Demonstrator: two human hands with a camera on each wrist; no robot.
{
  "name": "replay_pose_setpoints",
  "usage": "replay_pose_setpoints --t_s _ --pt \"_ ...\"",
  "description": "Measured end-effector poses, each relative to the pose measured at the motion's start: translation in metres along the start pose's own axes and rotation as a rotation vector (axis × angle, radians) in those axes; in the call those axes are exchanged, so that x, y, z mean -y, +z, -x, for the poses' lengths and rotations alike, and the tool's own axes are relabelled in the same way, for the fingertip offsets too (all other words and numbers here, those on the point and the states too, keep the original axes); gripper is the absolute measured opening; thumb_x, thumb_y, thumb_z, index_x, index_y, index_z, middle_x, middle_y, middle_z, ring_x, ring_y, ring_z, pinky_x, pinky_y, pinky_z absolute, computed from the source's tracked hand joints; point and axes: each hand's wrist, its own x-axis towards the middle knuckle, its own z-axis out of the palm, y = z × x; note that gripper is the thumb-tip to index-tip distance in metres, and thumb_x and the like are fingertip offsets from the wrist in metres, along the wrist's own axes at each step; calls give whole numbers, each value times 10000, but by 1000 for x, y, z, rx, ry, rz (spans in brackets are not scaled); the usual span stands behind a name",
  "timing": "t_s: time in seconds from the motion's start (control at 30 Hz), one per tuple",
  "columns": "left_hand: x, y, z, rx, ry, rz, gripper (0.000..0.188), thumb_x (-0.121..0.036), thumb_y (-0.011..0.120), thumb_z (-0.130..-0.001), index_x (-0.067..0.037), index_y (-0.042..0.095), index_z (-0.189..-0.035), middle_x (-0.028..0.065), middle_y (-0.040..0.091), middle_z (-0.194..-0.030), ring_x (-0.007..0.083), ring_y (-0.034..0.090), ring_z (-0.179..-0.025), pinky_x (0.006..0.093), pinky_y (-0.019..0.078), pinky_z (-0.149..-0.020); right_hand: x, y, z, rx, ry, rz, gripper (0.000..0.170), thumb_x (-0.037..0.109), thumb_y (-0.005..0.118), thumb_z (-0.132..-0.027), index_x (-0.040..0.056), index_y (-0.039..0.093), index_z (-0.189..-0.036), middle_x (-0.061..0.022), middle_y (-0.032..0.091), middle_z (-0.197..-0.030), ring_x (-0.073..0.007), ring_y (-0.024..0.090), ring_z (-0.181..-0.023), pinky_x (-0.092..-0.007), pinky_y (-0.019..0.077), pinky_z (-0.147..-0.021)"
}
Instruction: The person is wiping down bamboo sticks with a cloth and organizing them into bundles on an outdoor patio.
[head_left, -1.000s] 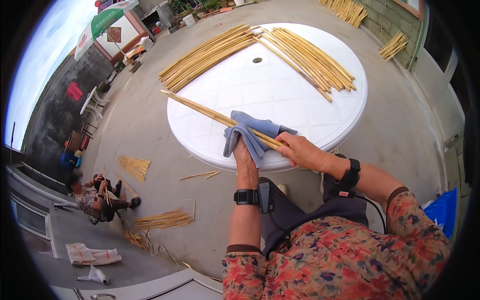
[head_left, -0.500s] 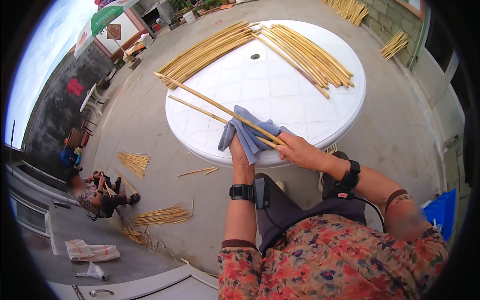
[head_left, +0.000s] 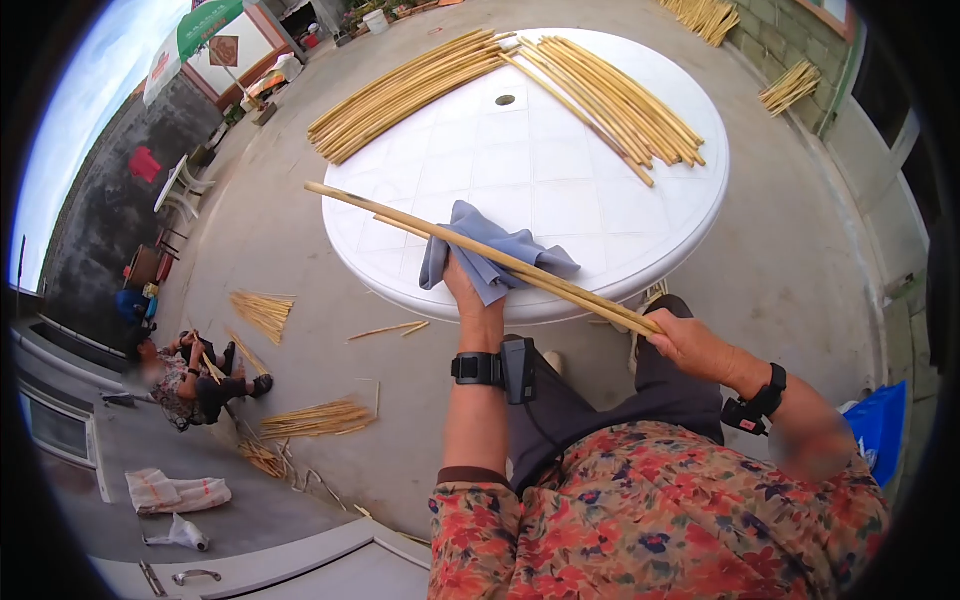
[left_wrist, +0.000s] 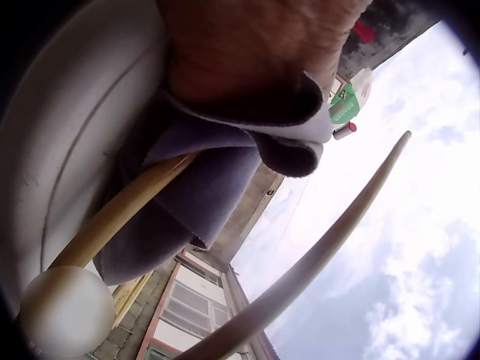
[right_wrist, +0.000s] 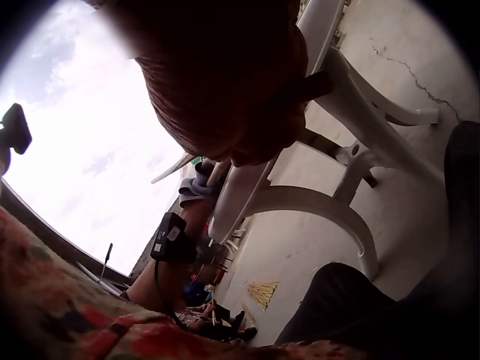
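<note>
My left hand (head_left: pixel 466 288) grips a blue-grey cloth (head_left: pixel 515 248) at the near edge of the white round table (head_left: pixel 590 235). Two long yellowish canes (head_left: pixel 365 202) run slantwise over the cloth, their far ends reaching out above the table. In the left wrist view, one cane (left_wrist: pixel 131 202) passes into the folds of the cloth (left_wrist: pixel 217 202), and the other cane (left_wrist: pixel 315 259) shows outside it against the sky. My right hand (head_left: pixel 695 350) holds the near ends of both canes, out past the table's edge by my leg. The left fingers are mostly hidden under the cloth.
Two groups of canes lie on the table's far part, a left bundle (head_left: pixel 405 95) and a right bundle (head_left: pixel 615 100). A seated person (head_left: pixel 195 375) handles canes at the left, beside cane piles (head_left: pixel 315 418) on the ground. A blue bag (head_left: pixel 880 425) is at the right.
My right hand has moved right and toward my body, drawing the canes' near ends away from the cloth. The canes, spread apart half a second ago, are now closer together. The left hand stays at the table edge.
</note>
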Motion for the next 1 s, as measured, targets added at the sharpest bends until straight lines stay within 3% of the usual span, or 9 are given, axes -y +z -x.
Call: replay_pose_setpoints --t_s 0.17,0.27,0.33,0.5,0.63,0.8,0.9,1.0 --pt "-4 14 2 -75 5 -25 186 -258 451 -891 -78 475 -930 23 507 -816 145 533 -739 297 482 -650 -44 -9 80 10 106 -29 216 201 435 -867 58 443 -1028 -164 539 -719 -349 533 -639 -391 428 -591" --pt "-3 18 5 -45 11 -55 181 -254 450 -891 -78 476 -923 25 507 -816 146 533 -748 300 480 -655 -53 -9 110 -83 34 31 207 204 450 -858 54 470 -1000 -146 528 -695 -328 522 -605 -365 426 -576" --pt "0 19 4 -40 -17 -58 182 -254 450 -890 -76 476 -918 22 508 -815 142 531 -757 314 478 -665 -50 -10 125 -62 169 -18 197 203 464 -849 47 490 -967 -140 526 -690 -321 528 -610 -360 424 -567" --pt "-1 -3 -10 -11 -33 33 233 -287 417 -896 -71 472 -962 46 512 -918 170 513 -873 348 446 -800 -80 -13 165 -155 168 59 172 179 482 -836 46 508 -943 -140 523 -681 -313 533 -605 -351 420 -548" --pt "-14 -2 2 -16 -53 -8 325 -321 379 -899 -51 432 -1073 91 474 -1054 215 468 -989 384 394 -897 -75 -17 174 -204 203 7 163 146 518 -809 45 538 -935 -141 528 -674 -304 533 -584 -337 418 -531" --pt "-19 -21 -8 -99 25 187 363 -340 347 -901 -42 455 -1077 97 510 -1055 224 485 -993 378 396 -894 -90 -26 172 -274 146 63 178 138 528 -803 28 548 -942 -124 524 -654 -266 525 -553 -316 416 -522" --pt "-30 -29 -11 51 1 276 375 -349 365 -894 -38 448 -1086 104 511 -1071 230 484 -987 381 404 -892 -96 -36 176 -350 209 38 201 124 527 -803 22 543 -977 -105 507 -637 -243 500 -528 -297 412 -518" --pt "-28 -32 -6 63 -14 211 369 -342 385 -894 -32 448 -1085 101 514 -1069 226 490 -977 356 416 -884 -79 -39 149 -420 262 -60 245 86 521 -804 27 527 -1042 -92 489 -651 -229 473 -523 -280 405 -513"
